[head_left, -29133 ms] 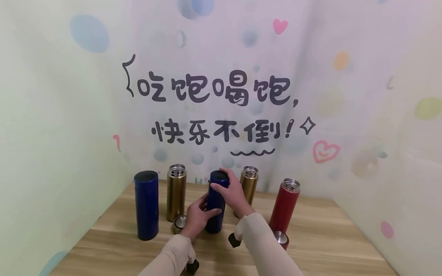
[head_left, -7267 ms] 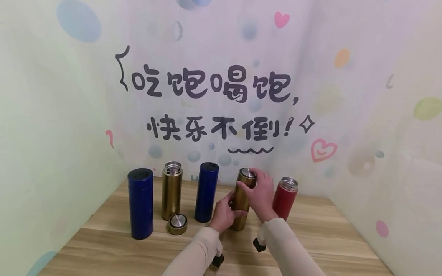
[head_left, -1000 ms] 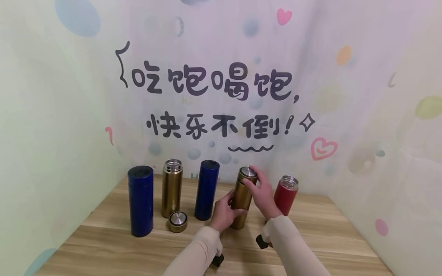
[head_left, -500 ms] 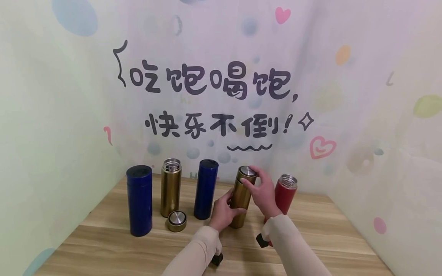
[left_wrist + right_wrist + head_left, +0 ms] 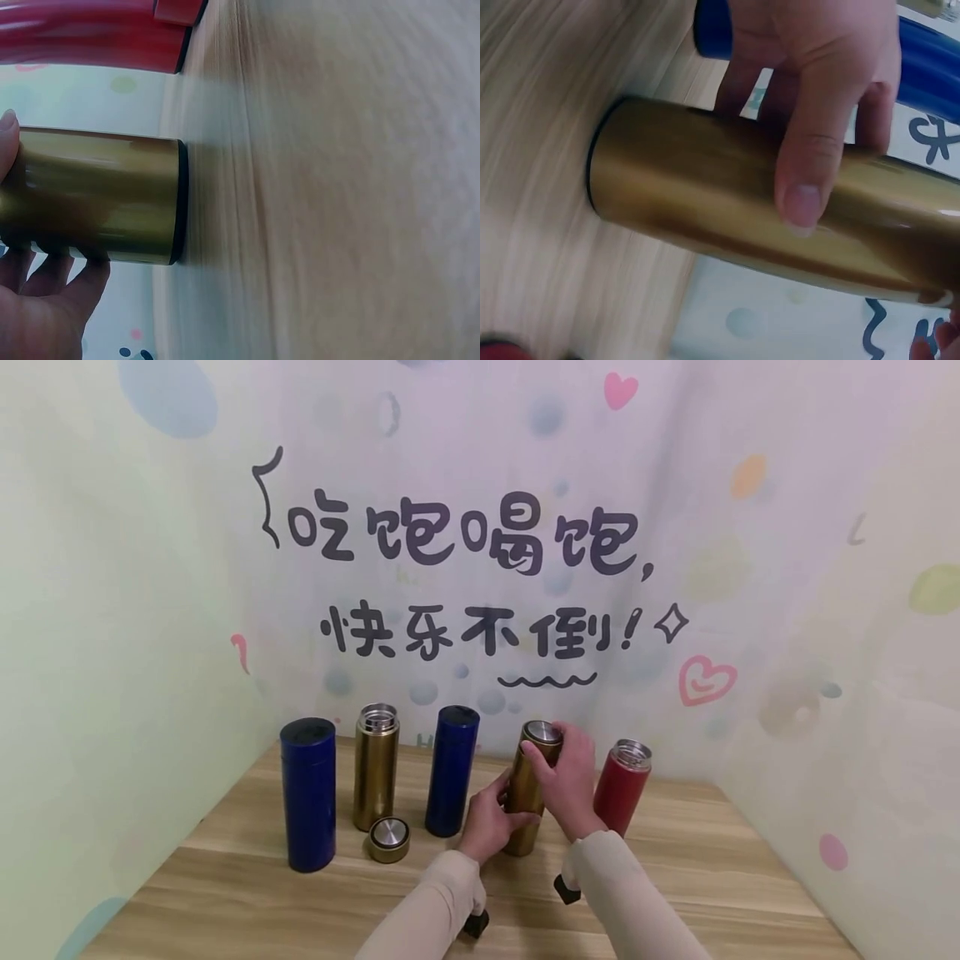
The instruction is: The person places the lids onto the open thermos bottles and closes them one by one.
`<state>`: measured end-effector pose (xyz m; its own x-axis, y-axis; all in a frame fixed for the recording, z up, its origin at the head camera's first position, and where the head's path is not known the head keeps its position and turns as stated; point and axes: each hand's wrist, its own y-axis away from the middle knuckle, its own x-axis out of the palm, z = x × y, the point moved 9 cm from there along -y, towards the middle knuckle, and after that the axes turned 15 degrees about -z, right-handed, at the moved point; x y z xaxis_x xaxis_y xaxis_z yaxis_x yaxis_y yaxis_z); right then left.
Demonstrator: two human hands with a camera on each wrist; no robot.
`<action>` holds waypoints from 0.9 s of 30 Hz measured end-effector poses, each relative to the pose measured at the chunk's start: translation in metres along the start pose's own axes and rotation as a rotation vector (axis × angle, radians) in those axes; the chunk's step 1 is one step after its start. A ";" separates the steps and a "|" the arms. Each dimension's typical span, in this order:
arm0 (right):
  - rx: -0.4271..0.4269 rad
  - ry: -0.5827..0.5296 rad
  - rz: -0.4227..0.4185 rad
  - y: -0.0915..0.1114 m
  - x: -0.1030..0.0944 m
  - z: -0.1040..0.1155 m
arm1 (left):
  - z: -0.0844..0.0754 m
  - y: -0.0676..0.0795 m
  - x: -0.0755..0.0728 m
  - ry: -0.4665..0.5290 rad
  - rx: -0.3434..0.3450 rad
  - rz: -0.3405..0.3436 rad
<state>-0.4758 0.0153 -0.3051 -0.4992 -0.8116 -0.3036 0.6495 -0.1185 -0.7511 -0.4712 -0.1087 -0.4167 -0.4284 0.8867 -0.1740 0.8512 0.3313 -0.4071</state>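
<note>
In the head view, a gold thermos (image 5: 528, 795) with a steel-topped lid (image 5: 542, 732) stands on the table, right of centre. My left hand (image 5: 486, 827) grips its body low down, thumb across the front. My right hand (image 5: 572, 777) grips the lid from the right, thumb at the front; its far fingers are partly hidden. The left wrist view shows the black-edged base at the wood, with a red thermos (image 5: 90, 34) and its red lid (image 5: 180, 10) beyond. In the right wrist view my left thumb lies over the gold body, and a few right fingertips (image 5: 934, 346) show.
Two blue thermoses (image 5: 308, 797) (image 5: 452, 777) stand capped to the left. Between them is a lidless gold thermos (image 5: 375, 777), its gold lid (image 5: 388, 840) in front of it. The lidless red thermos (image 5: 622, 785) stands to the right. A printed cloth (image 5: 465, 443) hangs behind.
Earlier both hands held the right-hand blue thermos, and this gold one was lidless. Now it wears its lid. In the last second my right hand has turned about the lid; the left has held still.
</note>
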 end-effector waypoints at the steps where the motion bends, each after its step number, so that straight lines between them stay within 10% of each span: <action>1: 0.008 -0.040 0.034 0.000 0.002 -0.001 | 0.000 0.000 0.000 -0.002 0.001 -0.001; 11: 0.044 -0.208 0.257 0.003 0.008 -0.010 | 0.001 -0.002 -0.002 0.006 0.048 -0.014; 27: 0.057 -0.124 0.079 -0.002 0.000 -0.010 | -0.004 0.000 -0.001 0.010 0.061 -0.013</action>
<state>-0.4834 0.0213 -0.3096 -0.3725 -0.8839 -0.2828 0.7173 -0.0809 -0.6921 -0.4695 -0.1087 -0.4133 -0.4365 0.8854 -0.1597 0.8253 0.3234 -0.4629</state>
